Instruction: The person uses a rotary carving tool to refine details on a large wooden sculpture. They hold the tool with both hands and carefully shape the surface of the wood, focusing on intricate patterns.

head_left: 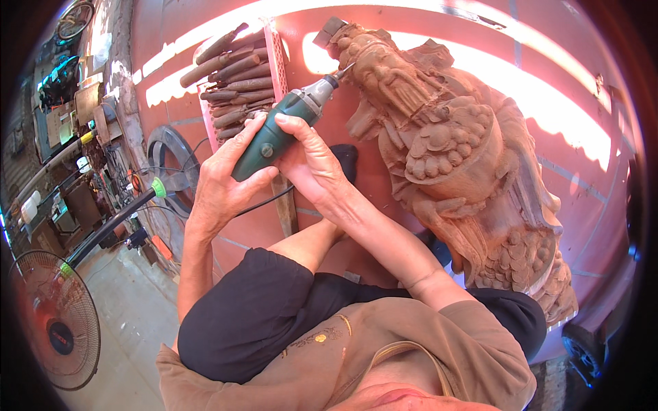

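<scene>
Around the thick green body of a rotary tool (271,137), a two-handed hold: left hand (221,168) curled along one flank, right hand (312,161) against the other, with its thumb laid along the top. Tilted up and rightward from there, a grey nose (315,94) and a thin bit (345,70) right at the side of a carved head; impossible to tell contact from a slight gap. To the right of both hands, a large brown carved figure (480,181), laid lengthwise across the floor, with a long beard and a basket of round lumps (445,147) at its middle. Just past the tool, on the left, a pink crate (276,61) with brown rods (240,85) piled inside. Below the tool, a black cable (264,203). Farther left, a standing fan (58,322) with a dark round base. Nearer the body, dark trousers (243,315) over bent legs. Underneath, reddish tiles (582,181) with bright bands of sunlight.
</scene>
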### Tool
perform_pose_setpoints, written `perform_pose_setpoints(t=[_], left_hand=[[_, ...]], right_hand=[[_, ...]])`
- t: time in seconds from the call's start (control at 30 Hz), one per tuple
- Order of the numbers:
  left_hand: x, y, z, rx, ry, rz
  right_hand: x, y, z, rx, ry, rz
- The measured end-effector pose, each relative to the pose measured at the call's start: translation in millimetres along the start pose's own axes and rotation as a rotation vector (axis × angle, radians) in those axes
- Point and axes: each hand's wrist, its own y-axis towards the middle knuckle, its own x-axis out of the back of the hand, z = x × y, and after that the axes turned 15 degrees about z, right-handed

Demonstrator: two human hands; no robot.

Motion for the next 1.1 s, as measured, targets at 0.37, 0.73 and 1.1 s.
perform_pose_setpoints(t=[0.37,0.73,1.1], left_hand=[[-12,-6,14,-0.007,-0.025,-0.010],[-10,-8,11,-0.018,-0.022,-0.005],[9,10,-13,-0.062,0.054,-0.017]], right_hand=[[19,-3,-12,0.012,0.008,-0.013],[5,-7,-8,-0.001,-0.012,-0.027],[-12,7,9,0.049,0.004,0.076]])
